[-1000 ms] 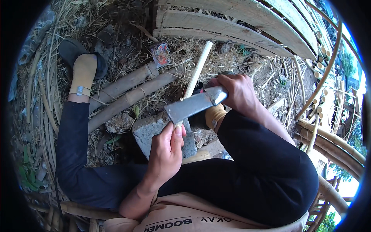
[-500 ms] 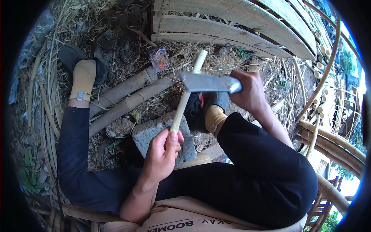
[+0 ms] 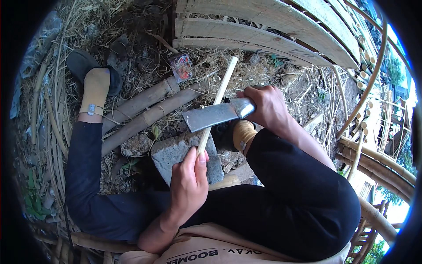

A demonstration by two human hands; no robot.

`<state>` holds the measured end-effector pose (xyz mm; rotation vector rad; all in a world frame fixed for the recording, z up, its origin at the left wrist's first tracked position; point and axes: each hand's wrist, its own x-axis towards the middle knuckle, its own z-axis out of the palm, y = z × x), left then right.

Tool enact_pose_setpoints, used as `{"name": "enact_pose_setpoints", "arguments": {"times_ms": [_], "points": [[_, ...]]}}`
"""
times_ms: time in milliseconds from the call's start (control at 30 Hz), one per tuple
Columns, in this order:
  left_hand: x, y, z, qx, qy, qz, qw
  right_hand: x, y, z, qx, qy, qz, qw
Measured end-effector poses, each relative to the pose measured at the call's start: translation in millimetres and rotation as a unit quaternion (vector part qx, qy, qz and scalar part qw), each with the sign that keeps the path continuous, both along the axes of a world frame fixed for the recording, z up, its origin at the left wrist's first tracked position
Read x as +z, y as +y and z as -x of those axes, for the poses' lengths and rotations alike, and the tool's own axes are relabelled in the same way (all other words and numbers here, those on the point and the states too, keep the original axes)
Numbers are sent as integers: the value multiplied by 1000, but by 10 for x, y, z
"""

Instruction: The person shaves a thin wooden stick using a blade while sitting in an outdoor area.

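Observation:
My left hand (image 3: 190,178) pinches the near end of a pale bamboo stick (image 3: 225,83), thumb laid along it. The stick slants up and away to the right. My right hand (image 3: 266,105) is wrapped round the handle of a broad-bladed machete (image 3: 213,116), most of the handle hidden in the fist. Its blade lies across the stick, covering a stretch of it between my left hand and the far end. Below them is a grey stone block (image 3: 169,154), partly behind my left hand.
Two bamboo poles (image 3: 149,115) lie on the straw-strewn ground to the left. Wooden slats (image 3: 246,31) stand at the far side, a colourful packet (image 3: 181,66) near them. My shod feet (image 3: 94,81) are either side of the work. Stacked bamboo (image 3: 368,105) is at the right.
The machete has moved nearer along the stick, toward my left hand, and its blade has turned. My right hand has come left and nearer; my left hand has shifted slightly right.

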<state>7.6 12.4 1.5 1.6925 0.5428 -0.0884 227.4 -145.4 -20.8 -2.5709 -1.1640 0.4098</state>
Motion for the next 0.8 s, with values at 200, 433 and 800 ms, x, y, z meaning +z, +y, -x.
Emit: {"name": "enact_pose_setpoints", "arguments": {"times_ms": [200, 433, 800], "points": [[113, 22, -1, -16, 7, -9, 1000, 6, -11, -55, 16, -73, -65, 995], [111, 74, 24, -10, 14, 14, 1000, -78, -64, -193, -9, -122, -73, 990], [168, 75, 40, -19, 19, 18, 999, -2, -43, -273, -10, -130, -41, 991]]}}
